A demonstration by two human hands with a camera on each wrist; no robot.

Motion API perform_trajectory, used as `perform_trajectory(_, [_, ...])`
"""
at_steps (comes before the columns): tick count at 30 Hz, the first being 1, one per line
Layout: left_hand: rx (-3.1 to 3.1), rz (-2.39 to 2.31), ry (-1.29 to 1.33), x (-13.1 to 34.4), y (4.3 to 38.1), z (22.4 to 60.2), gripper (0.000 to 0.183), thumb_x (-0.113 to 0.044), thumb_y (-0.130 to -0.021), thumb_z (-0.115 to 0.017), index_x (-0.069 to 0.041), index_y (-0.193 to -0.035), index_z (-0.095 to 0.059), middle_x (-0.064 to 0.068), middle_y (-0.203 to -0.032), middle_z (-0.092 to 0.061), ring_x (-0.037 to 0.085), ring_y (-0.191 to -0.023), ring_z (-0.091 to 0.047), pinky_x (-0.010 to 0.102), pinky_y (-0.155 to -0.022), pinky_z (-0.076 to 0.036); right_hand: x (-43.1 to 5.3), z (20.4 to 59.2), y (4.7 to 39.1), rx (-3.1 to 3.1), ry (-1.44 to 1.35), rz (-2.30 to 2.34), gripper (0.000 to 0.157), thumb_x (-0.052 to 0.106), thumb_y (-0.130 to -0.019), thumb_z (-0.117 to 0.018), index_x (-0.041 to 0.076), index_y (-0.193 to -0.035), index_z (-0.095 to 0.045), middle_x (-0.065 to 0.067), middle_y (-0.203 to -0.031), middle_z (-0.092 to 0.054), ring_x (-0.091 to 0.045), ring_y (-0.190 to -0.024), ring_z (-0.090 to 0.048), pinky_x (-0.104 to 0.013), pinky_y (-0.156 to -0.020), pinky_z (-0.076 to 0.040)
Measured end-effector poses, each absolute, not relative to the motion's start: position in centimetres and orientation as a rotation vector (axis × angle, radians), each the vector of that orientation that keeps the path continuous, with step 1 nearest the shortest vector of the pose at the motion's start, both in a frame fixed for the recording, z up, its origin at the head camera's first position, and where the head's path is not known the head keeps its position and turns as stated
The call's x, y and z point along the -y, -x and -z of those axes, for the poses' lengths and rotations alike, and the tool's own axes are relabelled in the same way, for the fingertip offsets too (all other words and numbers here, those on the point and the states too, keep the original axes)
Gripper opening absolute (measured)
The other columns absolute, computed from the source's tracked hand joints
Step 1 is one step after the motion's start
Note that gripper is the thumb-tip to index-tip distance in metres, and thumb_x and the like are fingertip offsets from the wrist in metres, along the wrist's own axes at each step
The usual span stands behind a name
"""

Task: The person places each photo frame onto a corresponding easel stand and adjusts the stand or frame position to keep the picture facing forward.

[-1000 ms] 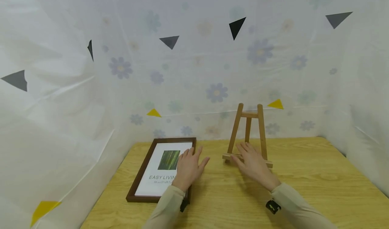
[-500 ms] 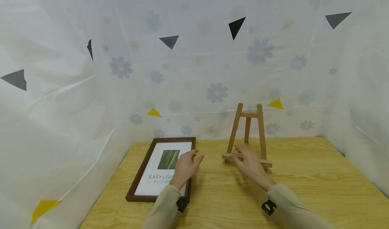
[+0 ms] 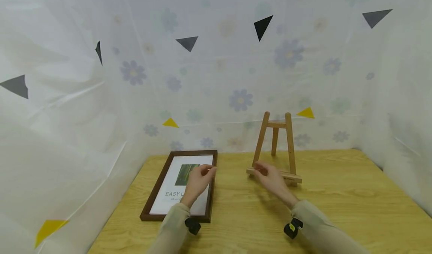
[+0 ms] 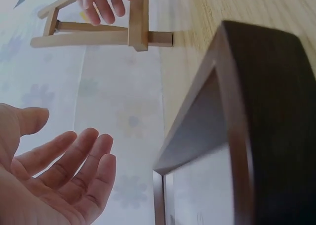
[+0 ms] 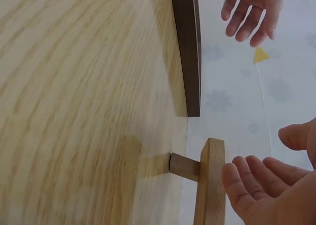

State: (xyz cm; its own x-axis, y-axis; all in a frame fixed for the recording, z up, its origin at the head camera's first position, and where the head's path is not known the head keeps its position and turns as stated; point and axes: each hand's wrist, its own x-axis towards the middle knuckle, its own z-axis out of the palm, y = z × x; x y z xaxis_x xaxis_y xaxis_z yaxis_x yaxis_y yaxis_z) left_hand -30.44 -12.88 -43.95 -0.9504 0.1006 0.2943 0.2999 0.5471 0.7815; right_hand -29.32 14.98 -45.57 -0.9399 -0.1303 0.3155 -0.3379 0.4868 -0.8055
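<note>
A dark brown picture frame (image 3: 158, 185) lies flat on the left part of the table, its white insert showing a green picture and printed letters. My left hand (image 3: 197, 183) hovers over its right side and covers part of the print. In the left wrist view that hand's fingers (image 4: 84, 170) are loosely bent, thumb apart, holding nothing. A small wooden easel (image 3: 291, 145) stands upright at the right. Before its ledge (image 3: 294, 178) is my right hand (image 3: 274, 180), relaxed and holding nothing. From the right wrist view I cannot tell whether its fingertips touch the ledge (image 5: 212, 180).
The wood-grain table (image 3: 233, 224) runs back to a white floral sheet (image 3: 216, 78), which also hangs along both sides. Grey, black and yellow triangles are stuck on it. A small black device sits at each wrist.
Both hands have drawn slightly back toward me, and their spread fingers have bent inward. The left hand has also shifted left over the picture frame. Frame and easel stay in place.
</note>
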Motion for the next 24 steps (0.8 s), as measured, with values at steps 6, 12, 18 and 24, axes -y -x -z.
perform_trajectory(6, [2.537,1.358,0.279,14.9,30.3,44.2,0.023,-0.032,-0.096,-0.064,-0.014,-0.106,-0.074,0.006,-0.088,-0.073,0.013,-0.078,-0.065,0.032,-0.069,-0.053,-14.0,45.1,29.5,2.44,-0.263,-2.037,0.051,0.029,-0.102,-0.055,-0.001,-0.142,-0.048,-0.023,-0.14,-0.053,-0.04,-0.126,-0.053,-0.048,-0.1,-0.049])
perform_trajectory(12, [2.497,1.691,0.222,17.0,30.3,44.8,0.03,-0.028,-0.098,-0.062,-0.006,-0.117,-0.069,0.018,-0.102,-0.072,0.02,-0.088,-0.069,0.038,-0.076,-0.058,-13.0,45.1,29.6,2.386,-0.198,-2.205,0.05,0.024,-0.102,-0.054,-0.003,-0.143,-0.045,-0.027,-0.143,-0.047,-0.039,-0.128,-0.052,-0.048,-0.1,-0.049])
perform_trajectory(18, [2.498,1.732,0.177,18.4,30.6,44.8,0.034,-0.028,-0.098,-0.061,-0.003,-0.12,-0.067,0.02,-0.105,-0.071,0.026,-0.091,-0.07,0.038,-0.076,-0.059,-12.7,45.4,29.7,2.375,-0.207,-2.249,0.047,0.022,-0.102,-0.054,-0.005,-0.14,-0.047,-0.028,-0.142,-0.048,-0.039,-0.125,-0.054,-0.049,-0.101,-0.048])
perform_trajectory(24, [2.546,1.597,0.145,19.8,30.5,45.0,0.027,-0.024,-0.098,-0.061,-0.005,-0.116,-0.069,0.021,-0.102,-0.071,0.028,-0.09,-0.068,0.031,-0.071,-0.057,-12.5,45.6,29.8,2.425,-0.259,-2.224,0.049,0.024,-0.102,-0.053,-0.008,-0.139,-0.047,-0.03,-0.137,-0.052,-0.036,-0.118,-0.06,-0.05,-0.099,-0.049])
